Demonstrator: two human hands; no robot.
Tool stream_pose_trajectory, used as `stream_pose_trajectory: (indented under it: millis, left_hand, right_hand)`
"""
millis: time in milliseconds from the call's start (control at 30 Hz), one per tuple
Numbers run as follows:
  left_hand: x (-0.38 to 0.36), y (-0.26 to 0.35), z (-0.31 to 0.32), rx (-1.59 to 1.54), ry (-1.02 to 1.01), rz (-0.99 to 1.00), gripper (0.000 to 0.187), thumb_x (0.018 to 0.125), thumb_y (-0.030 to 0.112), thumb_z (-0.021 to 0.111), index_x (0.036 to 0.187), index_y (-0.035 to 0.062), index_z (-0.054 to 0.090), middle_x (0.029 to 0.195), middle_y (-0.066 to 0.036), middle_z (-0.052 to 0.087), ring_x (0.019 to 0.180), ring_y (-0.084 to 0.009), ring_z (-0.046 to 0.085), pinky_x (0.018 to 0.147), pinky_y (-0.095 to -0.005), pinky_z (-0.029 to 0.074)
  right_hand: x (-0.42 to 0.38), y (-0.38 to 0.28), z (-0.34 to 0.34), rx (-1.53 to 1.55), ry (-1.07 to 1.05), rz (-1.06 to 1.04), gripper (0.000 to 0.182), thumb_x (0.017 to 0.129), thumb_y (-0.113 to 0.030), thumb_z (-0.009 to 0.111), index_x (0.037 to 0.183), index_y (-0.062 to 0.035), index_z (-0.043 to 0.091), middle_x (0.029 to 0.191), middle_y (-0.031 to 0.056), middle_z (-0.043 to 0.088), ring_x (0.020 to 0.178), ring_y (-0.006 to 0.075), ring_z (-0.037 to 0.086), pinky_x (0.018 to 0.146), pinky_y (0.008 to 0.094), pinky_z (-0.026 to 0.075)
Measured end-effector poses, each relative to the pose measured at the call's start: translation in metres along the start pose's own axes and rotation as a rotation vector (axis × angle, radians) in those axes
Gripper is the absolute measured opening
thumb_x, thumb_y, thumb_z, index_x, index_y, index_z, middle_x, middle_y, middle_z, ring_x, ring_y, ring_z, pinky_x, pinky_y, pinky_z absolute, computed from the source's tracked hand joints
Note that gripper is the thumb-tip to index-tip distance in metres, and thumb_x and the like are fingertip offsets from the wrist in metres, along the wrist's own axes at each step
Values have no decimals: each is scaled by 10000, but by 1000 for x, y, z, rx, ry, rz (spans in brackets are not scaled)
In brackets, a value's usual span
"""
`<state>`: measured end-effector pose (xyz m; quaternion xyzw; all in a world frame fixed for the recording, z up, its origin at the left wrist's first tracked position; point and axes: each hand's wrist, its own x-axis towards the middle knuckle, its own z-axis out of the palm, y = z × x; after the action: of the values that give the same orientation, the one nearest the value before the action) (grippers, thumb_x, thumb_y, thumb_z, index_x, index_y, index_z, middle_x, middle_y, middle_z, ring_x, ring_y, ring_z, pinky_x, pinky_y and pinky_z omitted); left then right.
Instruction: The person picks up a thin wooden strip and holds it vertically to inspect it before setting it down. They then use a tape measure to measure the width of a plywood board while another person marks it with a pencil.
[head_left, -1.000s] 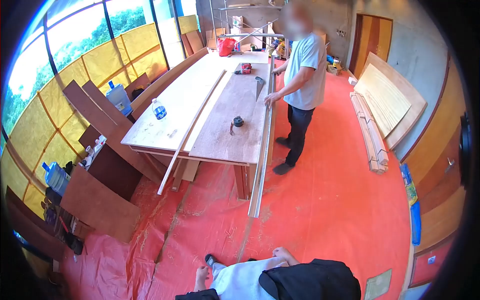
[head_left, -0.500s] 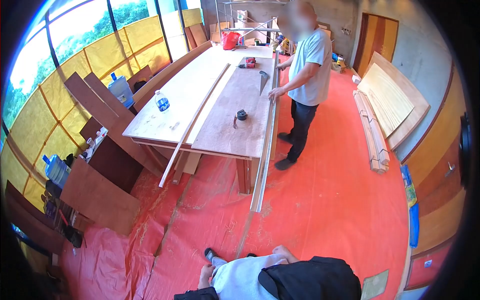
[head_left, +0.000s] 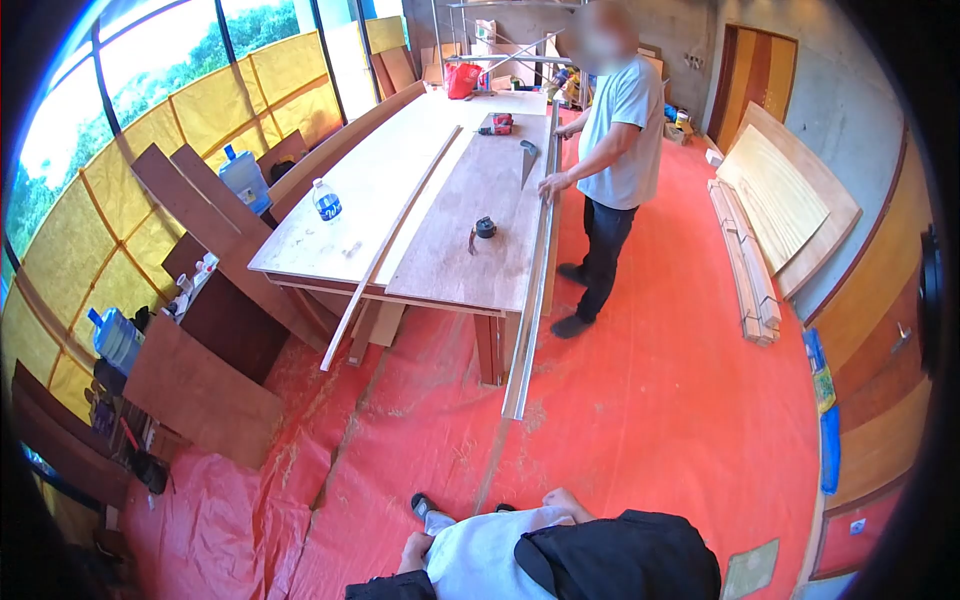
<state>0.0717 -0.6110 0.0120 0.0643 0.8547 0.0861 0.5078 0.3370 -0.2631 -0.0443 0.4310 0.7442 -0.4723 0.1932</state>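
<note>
At the bottom of the view my left hand (head_left: 415,550) rests against my grey shirt (head_left: 485,550), with its fingers mostly hidden. On the other side, my right hand (head_left: 566,503) shows just past the shirt; its fingers are too small and covered to make out. Neither hand is near the work table (head_left: 300,262). Ahead, a co-worker (head_left: 618,130) stands at the table's right side with both hands on a long metal channel (head_left: 527,350). The channel lies along the table edge, and its near end juts out over the floor.
On the table are a brown plywood sheet (head_left: 440,250), a long wooden strip (head_left: 385,250), a tape measure (head_left: 485,228), a red power drill (head_left: 497,124) and a water bottle (head_left: 326,202). Boards (head_left: 205,405) lean at left; bundled lumber (head_left: 743,265) lies at right on the red floor sheet (head_left: 660,400).
The view has shifted very slightly. The co-worker's hands remain on the channel, and my own hands stay low beside my body.
</note>
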Motion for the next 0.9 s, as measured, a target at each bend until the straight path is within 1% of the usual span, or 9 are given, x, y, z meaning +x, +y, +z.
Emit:
stream_pose_trajectory:
  millis: [67,167,267,300,333,400,567,700,900]
  left_hand:
    - [-5,5,-5,-10,-42,-25,527,756,477,692,1098,77,710,1052,-174,705,974,-287,687,799,-382,534]
    - [12,-1,-4,218,-95,125,488,768,452,692,1088,83,716,1029,-161,713,955,-287,691,800,-379,534]
    - [-6,-3,1,-80,56,103,455,788,425,685,1080,78,718,1006,-156,718,937,-282,693,797,-369,537]
    - [-8,-1,0,-82,59,100,445,791,415,687,1080,78,718,1007,-155,718,938,-280,692,800,-367,537]
    - [-10,2,-1,-84,61,97,436,794,404,689,1080,77,719,1009,-155,718,939,-279,692,804,-366,537]
    - [-18,5,-2,-104,63,99,423,795,386,695,1081,74,718,1012,-157,718,946,-275,690,809,-364,536]
    - [-29,11,-5,-145,98,93,407,789,347,714,1071,53,717,998,-167,719,949,-269,690,803,-367,533]
    - [-17,5,0,-183,76,89,401,795,336,709,1083,57,715,1018,-167,716,955,-271,688,809,-367,531]
    - [-9,2,4,-162,64,87,381,811,318,686,1106,80,713,1069,-169,704,1004,-277,674,850,-372,522]
  right_hand:
    - [-7,2,2,70,72,-49,188,775,-254,623,806,-105,733,802,114,699,765,205,685,692,376,519]
    - [-12,5,2,108,99,-87,180,768,-226,606,722,-81,703,699,126,663,665,194,659,629,395,497]
    - [-8,16,10,158,119,-150,188,763,-220,614,672,-70,680,644,113,640,609,179,633,601,397,480]
    - [-8,18,11,182,134,-177,193,761,-219,617,658,-66,673,629,109,633,592,176,625,593,397,475]
    - [-6,20,11,143,102,-118,165,769,-238,635,747,-89,703,714,101,667,679,179,651,649,377,496]
    - [-5,12,4,65,36,-2,220,784,-276,672,927,-135,762,885,86,736,854,184,703,761,338,538]
    - [-17,-1,-4,121,17,44,224,787,-268,680,939,-123,759,886,80,737,859,185,703,759,343,538]
    - [-13,1,-2,70,28,50,233,794,-276,680,952,-124,757,913,82,736,886,186,700,771,346,536]
    - [-28,-8,-9,140,43,102,237,793,-286,688,964,-138,759,939,78,736,905,191,699,782,348,535]
